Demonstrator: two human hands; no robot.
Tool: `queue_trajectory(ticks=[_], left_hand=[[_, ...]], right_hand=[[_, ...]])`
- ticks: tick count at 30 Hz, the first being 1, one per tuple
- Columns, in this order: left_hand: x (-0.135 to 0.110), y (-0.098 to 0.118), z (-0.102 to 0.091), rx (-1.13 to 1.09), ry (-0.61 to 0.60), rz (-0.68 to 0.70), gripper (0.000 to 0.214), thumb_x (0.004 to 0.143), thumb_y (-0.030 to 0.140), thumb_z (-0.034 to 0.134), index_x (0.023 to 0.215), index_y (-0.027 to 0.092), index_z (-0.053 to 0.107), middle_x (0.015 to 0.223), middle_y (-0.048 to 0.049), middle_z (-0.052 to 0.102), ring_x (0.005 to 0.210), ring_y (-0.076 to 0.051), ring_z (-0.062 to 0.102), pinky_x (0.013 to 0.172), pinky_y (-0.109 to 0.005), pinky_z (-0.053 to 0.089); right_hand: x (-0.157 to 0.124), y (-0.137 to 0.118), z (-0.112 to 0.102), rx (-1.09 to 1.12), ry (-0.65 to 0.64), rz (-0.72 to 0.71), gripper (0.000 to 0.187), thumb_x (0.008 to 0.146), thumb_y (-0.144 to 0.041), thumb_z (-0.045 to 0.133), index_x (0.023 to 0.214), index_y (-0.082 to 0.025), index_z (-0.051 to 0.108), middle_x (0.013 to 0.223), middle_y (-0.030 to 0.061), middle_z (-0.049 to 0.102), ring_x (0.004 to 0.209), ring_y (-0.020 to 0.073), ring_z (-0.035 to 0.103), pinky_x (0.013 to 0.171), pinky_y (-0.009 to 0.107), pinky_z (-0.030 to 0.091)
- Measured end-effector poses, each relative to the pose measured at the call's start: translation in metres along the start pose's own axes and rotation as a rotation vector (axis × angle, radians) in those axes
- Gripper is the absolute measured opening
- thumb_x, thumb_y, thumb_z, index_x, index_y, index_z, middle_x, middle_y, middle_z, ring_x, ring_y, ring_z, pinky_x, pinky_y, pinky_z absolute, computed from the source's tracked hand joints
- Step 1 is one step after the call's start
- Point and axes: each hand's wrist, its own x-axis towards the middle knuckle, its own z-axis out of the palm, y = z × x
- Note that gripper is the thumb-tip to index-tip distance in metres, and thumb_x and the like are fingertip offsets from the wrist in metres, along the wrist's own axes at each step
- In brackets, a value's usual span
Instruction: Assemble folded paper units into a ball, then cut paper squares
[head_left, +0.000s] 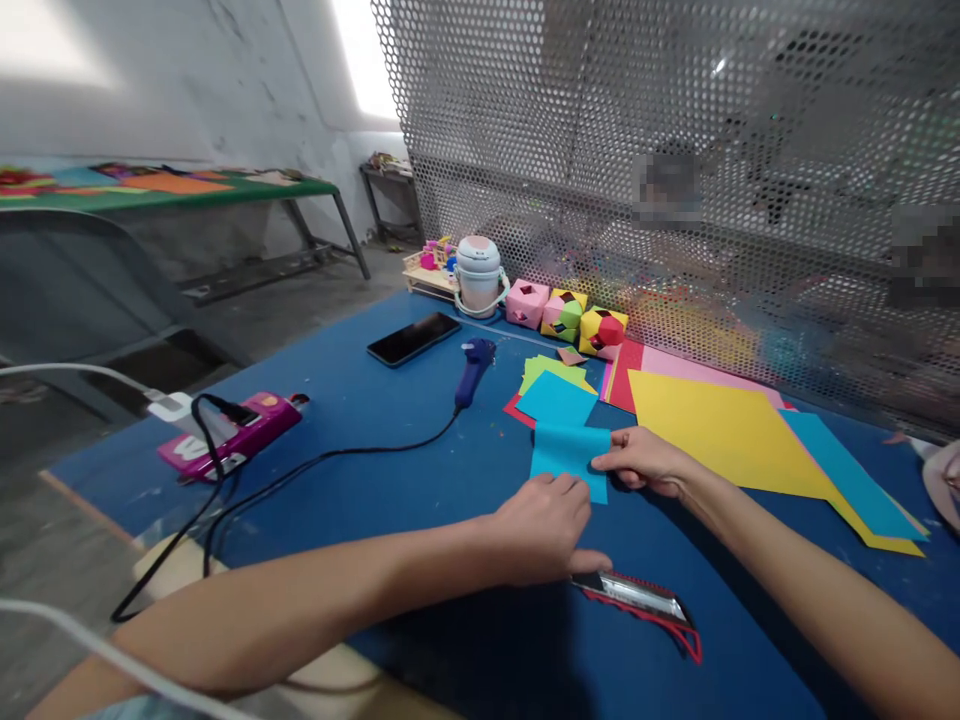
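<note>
A small sheet of blue paper [555, 450], bent over near its top edge, lies on the table in front of me. My right hand [645, 462] pinches its right edge between thumb and fingers. On the lower left part of the paper rests my left hand [544, 528], its fingers curled together and hiding their own tips; the thumb sticks out to the right. Close to that thumb lies a red-edged box cutter [641, 597] with a metal body. Just beyond the bent sheet, another blue sheet [556, 398] overlaps some green paper [546, 372].
Yellow paper [712, 425] and blue strips [855, 475] lie to the right. Ahead are a glue gun [474, 375], a phone [414, 339], folded paper blocks [564, 315] and a white lidded container [478, 275]. A cord runs left to a purple power strip [262, 420]. Perforated metal [525, 120] stands behind.
</note>
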Motion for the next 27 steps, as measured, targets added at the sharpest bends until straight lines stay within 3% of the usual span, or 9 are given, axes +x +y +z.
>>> queue_trajectory(ticks=[11,21,27], left_hand=[[0.000,-0.001,-0.001,0.018,-0.028,0.005,0.058,0.088,0.064,0.044,0.093,0.010,0.064,0.093,-0.0108,0.063,0.087,-0.025,0.058,0.071,-0.035,0.045],[0.001,0.000,-0.007,0.003,-0.067,-0.001,0.058,0.087,0.063,0.046,0.095,0.009,0.065,0.095,-0.0109,0.063,0.088,-0.026,0.058,0.072,-0.035,0.046],[0.000,-0.001,-0.004,0.009,-0.049,0.001,0.058,0.088,0.064,0.044,0.093,0.010,0.064,0.094,-0.0109,0.063,0.088,-0.026,0.058,0.071,-0.035,0.045]], right_hand=[[0.013,0.003,0.004,0.229,0.097,-0.017,0.050,0.057,-0.040,0.081,0.052,-0.022,0.035,0.028,-0.0120,0.033,0.028,0.0015,0.021,0.032,0.017,0.014],[0.017,-0.001,0.000,0.339,0.138,-0.033,0.037,0.058,-0.038,0.081,0.060,-0.020,0.049,0.030,-0.0119,0.035,0.030,0.0020,0.022,0.035,0.018,0.012],[0.016,-0.001,0.002,0.350,0.150,-0.051,0.040,0.063,-0.040,0.078,0.055,-0.021,0.044,0.031,-0.0105,0.036,0.031,0.0026,0.023,0.036,0.019,0.013]])
